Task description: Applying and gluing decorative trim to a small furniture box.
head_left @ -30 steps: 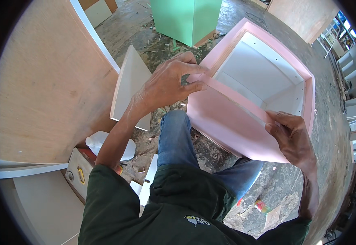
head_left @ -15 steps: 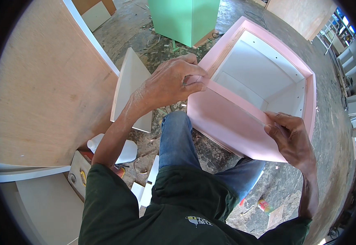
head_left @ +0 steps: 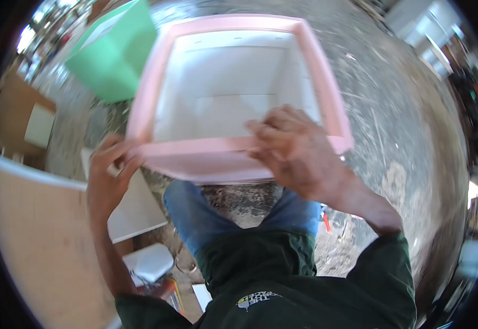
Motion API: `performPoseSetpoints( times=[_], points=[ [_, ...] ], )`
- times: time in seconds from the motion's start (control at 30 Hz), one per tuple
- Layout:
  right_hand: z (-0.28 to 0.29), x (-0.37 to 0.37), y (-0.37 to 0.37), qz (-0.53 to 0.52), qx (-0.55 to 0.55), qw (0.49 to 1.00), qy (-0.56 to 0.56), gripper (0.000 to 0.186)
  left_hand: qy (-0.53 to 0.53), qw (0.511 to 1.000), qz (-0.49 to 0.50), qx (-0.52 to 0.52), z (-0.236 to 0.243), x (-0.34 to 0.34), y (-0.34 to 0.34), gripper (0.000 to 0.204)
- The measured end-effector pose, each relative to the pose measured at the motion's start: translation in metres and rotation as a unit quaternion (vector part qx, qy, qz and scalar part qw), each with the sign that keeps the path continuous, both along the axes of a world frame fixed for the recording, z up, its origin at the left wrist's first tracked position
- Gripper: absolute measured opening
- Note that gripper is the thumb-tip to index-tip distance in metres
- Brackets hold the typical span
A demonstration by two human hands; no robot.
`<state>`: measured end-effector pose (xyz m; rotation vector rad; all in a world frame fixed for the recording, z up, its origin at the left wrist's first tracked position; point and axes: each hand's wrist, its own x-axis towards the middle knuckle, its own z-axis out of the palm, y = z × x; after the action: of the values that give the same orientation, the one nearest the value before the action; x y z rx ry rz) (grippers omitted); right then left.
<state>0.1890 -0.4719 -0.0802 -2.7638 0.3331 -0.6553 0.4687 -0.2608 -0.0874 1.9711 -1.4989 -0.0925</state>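
Note:
A pink box (head_left: 206, 147) with an open top and a white inside stands on the floor just beyond my knees. At its near left corner, the thumb and fingers of my left hand (head_left: 107, 178) pinch the rim. My right hand (head_left: 307, 156) is curled over the near rim, right of the middle, thumb on the outer side and fingers above the opening. Motion smears the right fingers, and any small thing between them cannot be made out.
Beyond on the left stands a green box (head_left: 113, 60). A pale board (head_left: 137, 205) leans near my left knee, beside a large wooden panel (head_left: 36, 241). A white plastic jug (head_left: 154, 262) lies below the board. A small red object (head_left: 327, 221) is on the floor at right.
My view has swung right, so the box now sits squarer and further left in the picture. The right hand has come further over the near rim; the left stays at the corner.

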Motion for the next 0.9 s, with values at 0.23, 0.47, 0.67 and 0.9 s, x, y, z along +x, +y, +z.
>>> performPoseSetpoints(
  times=[0.23, 0.47, 0.67, 0.9],
  points=[
    [-0.022, -0.024, 0.0, -0.057, 0.005, 0.996, -0.063, 0.028, 0.002, 0.999, 0.017, 0.03, 0.007, -0.009, -0.004, 0.025],
    [-0.04, -0.035, -0.013, -0.021, 0.032, 0.996, -0.078, 0.027, -0.003, 0.998, 0.021, 0.058, 0.009, -0.007, 0.0, 0.028],
    [-0.044, -0.041, -0.015, 0.006, 0.033, 0.995, -0.097, 0.035, -0.013, 0.998, 0.035, 0.052, 0.005, -0.007, 0.003, 0.029],
    [-0.046, -0.113, -0.006, -0.244, -0.004, 0.96, -0.135, 0.052, -0.019, 0.996, 0.057, 0.063, 0.008, -0.01, 0.008, 0.033]
  ],
)
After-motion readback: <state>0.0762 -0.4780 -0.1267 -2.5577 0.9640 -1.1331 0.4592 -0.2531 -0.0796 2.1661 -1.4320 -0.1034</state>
